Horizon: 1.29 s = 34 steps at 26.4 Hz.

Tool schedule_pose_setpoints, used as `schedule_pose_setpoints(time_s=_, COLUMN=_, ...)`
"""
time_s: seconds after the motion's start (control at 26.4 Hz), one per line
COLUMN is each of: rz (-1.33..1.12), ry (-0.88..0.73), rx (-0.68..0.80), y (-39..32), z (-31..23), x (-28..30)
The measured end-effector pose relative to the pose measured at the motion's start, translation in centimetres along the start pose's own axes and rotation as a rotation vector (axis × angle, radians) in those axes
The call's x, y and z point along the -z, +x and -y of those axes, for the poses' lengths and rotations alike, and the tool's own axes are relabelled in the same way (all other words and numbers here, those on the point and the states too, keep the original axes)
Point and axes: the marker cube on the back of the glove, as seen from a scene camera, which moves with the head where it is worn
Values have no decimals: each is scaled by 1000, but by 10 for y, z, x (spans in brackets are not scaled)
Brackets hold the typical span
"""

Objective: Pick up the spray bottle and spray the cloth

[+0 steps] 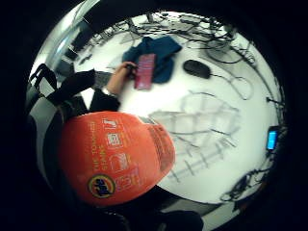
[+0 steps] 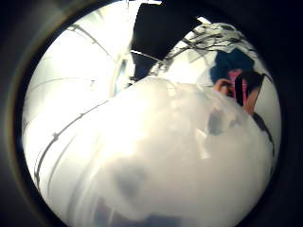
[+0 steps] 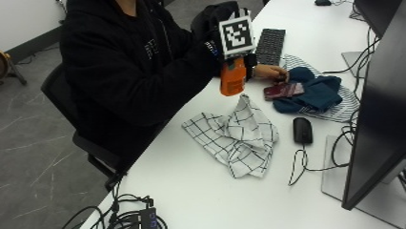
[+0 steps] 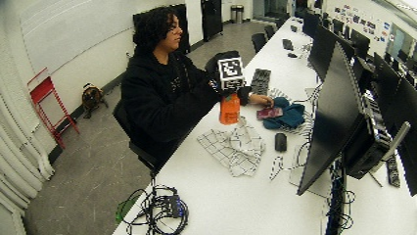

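- The orange spray bottle (image 3: 233,77) hangs lifted off the table (image 3: 190,186), held near its top by the gloved right hand (image 3: 222,19); the fingers curl round the bottle's upper part, though the trigger itself is hidden.
- The bottle sits just above the raised peak of the white checked cloth (image 3: 236,136), which lies crumpled on the table below and slightly forward of it.
- Risk, as I judge it: the nozzle's direction cannot be read, so a squeeze might send mist past the cloth toward the black mouse (image 3: 302,130) beside it, or the keyboard (image 3: 271,45) behind.
- Another risk: a spray from this close to the peak could wet only that fold and miss the spread-out part.
- The bare left hand (image 3: 269,72) rests by a dark red phone (image 3: 284,90) on a blue cloth (image 3: 314,95), near the likely line of spray.
- The little-finger palm view alone shows the bottle's printed label (image 1: 115,159); the thumb-side view is mostly filled by a pale blurred surface and adds little.
- Only the outside views show the bottle and hand together.
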Motion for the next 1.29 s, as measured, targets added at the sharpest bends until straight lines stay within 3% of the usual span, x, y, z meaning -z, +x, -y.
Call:
schedule_pose_setpoints(time_s=0.19, rz=120, ry=174, rx=-8, y=27, z=61, x=-40)
schedule_pose_setpoints(time_s=0.46, rz=91, ry=156, rx=-37, y=50, z=34, x=-95)
schedule_pose_setpoints(time_s=0.91, rz=135, ry=254, rx=15, y=51, z=33, x=-101)
schedule_pose_setpoints(time_s=1.1, rz=123, ry=180, rx=30, y=56, z=22, x=-100)
schedule_pose_setpoints(time_s=1.29, rz=195, ry=213, rx=38, y=50, z=29, x=-101)
